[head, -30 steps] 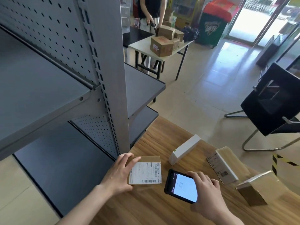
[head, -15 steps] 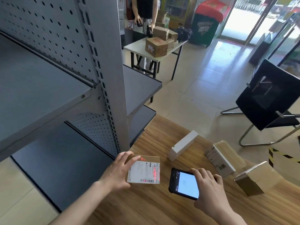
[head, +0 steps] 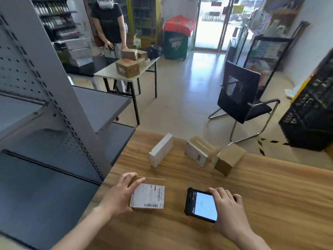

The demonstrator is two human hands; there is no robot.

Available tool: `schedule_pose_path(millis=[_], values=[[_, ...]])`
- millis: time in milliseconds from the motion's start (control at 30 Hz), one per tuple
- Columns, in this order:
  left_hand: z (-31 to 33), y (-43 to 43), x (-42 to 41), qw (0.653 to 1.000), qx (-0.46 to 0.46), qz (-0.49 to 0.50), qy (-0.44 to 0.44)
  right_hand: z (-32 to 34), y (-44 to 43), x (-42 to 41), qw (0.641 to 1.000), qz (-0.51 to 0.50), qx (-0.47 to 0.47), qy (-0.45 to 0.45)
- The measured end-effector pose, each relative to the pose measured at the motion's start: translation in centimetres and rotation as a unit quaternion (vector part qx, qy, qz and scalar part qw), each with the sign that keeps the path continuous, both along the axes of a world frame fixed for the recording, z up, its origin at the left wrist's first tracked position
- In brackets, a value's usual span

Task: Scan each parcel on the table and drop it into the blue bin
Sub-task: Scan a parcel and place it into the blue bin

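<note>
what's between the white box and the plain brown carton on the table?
Head view: one labelled parcel stands between the white box and the brown carton, apart from the white box.

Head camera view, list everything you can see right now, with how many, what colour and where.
labelled parcel: 1, brown, white label, in left hand
scanner: 1, black, lit screen, in right hand
white box: 1, white, mid-table, left
taped parcel: 1, brown with white label, mid-table, centre
plain box: 1, brown, mid-table, right
wooden table: 1, brown, foreground
shelving: 1, grey, left
chair: 1, black, beyond the table
crate: 1, black, far right
far table: 1, white, behind the shelving, bearing several brown cartons
bin: 1, green with red top, by the door
second person: 1, dark top, behind far table
left hand: 1, holds labelled parcel
right hand: 1, holds scanner
</note>
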State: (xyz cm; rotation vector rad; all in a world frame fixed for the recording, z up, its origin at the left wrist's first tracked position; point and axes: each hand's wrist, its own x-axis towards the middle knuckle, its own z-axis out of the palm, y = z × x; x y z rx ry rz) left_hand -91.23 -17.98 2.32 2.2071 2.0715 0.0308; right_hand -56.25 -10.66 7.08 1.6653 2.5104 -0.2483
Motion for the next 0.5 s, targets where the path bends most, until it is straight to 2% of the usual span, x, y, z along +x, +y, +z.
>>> schedule_pose_path(millis=[167,367,500], values=[[1.4,-0.2,6.8,0.998,-0.001,-0.056,0.012,-0.1,-4.5,7.4,0.998,-0.049,0.005,0.029],[2.6,-0.8,15.4,0.994,0.008,-0.097,-0.043,-0.5,-9.4,15.7,0.988,-0.126,-0.004,0.087],[2.9,-0.4,22.9,0.987,-0.004,-0.146,-0.067,-1.2,-13.9,22.9,0.966,-0.217,-0.024,0.137]])
